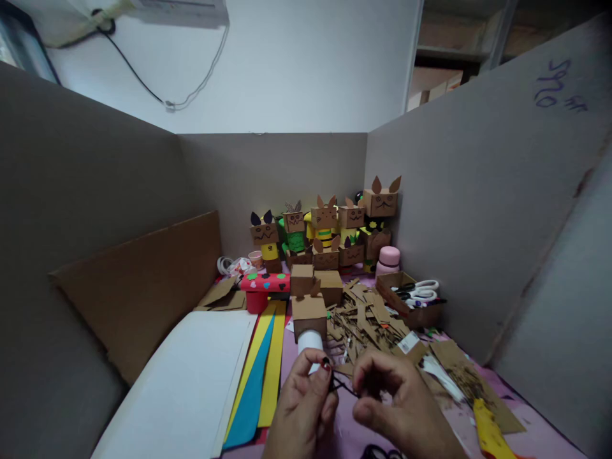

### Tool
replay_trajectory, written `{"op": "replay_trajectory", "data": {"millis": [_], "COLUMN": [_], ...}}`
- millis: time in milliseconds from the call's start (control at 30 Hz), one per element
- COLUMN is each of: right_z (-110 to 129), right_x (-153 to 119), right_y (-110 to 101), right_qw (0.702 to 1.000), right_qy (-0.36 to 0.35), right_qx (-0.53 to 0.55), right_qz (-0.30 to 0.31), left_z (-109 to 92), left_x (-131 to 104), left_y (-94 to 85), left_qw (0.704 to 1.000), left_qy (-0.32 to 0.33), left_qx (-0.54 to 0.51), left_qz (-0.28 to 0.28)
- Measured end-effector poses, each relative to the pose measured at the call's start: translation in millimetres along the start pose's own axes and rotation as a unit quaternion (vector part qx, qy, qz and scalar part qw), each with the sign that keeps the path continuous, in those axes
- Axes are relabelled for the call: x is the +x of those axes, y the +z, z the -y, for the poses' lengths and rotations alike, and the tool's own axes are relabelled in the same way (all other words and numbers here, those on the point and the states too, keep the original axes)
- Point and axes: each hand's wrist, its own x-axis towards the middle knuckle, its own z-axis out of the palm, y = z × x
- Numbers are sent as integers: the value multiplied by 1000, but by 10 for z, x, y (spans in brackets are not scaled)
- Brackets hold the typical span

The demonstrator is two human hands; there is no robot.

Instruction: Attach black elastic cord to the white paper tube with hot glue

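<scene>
My left hand [303,401] and my right hand [401,401] meet low in the middle of the view, fingertips pinched on a small thin black piece [340,384] held between them. Just beyond my left fingers stands a cardboard box figure on a white cylinder [310,322]. A heap of cut cardboard strips [366,319] lies right behind my right hand.
Several cardboard box animal figures [325,233] line the back wall. White sheet [191,376] and yellow and blue paper [261,370] lie left. A cardboard tray with scissors [414,296], a pink bottle [388,260], a red spotted box [264,287] and grey partition walls [478,210] surround the table.
</scene>
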Motion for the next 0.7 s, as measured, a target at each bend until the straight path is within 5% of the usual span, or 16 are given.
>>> {"op": "replay_trajectory", "data": {"millis": [167, 333, 700], "right_z": [36, 49, -10], "right_x": [-29, -18, 7], "right_y": [47, 13, -6], "right_qw": [990, 984, 990], "right_qy": [-57, -94, -22], "right_qx": [-129, -143, -49], "right_qz": [-17, -55, -129], "left_z": [54, 56, 10], "left_x": [6, -1, -2], "left_y": [2, -10, 8], "left_qw": [999, 999, 995], "left_qy": [38, 35, -14], "left_qx": [23, 30, -77], "left_qz": [22, 16, 54]}}
